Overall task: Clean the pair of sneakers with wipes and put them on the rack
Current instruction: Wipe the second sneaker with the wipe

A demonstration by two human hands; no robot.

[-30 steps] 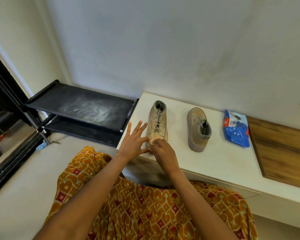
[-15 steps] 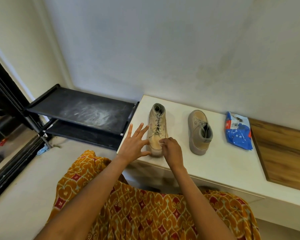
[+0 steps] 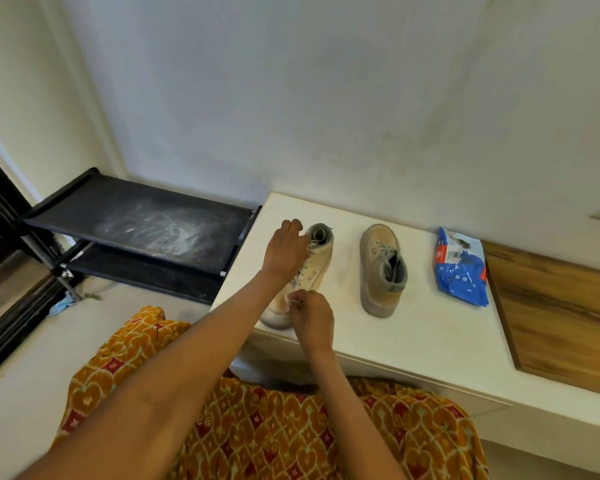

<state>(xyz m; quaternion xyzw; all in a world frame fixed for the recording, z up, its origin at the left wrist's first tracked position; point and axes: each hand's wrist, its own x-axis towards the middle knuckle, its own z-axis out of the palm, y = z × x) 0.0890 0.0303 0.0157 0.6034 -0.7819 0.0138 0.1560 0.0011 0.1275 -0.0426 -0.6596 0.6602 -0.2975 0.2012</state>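
Change: the left hand (image 3: 284, 252), spread flat beside the toe half a second ago, has travelled up the near sneaker (image 3: 317, 261) to its collar; the right hand (image 3: 313, 315) remains at the toe end.
Left grip: fingers curled over the left side of the ankle opening, grasping the collar; wrist and forearm cross the laces and the shoe's left flank.
Right grip: fingers bunched at the toe; a small pale scrap shows between thumb and fingertips, but whether it is a wipe or a lace end cannot be told.
Near sneaker: beige high-top, upright on the table (image 3: 413, 341) near the table's left front corner, toe toward the person, heel toward the wall; the toe cap is partly hidden by the right hand.
Second sneaker (image 3: 381, 268): same colour, upright on the table to the right of the first, apart from it, pointing the opposite way with toe toward the wall; untouched.
Wipes pack (image 3: 459, 266): blue packet, flat on the table to the right of the second sneaker, just beside a wood-grain panel (image 3: 555, 306).
Rack (image 3: 146, 223): black, two fabric shelves, standing on the floor left of the table; top shelf streaked with pale dust, no shoes on it.
Foreground: orange patterned garment (image 3: 274, 427) beneath both forearms.
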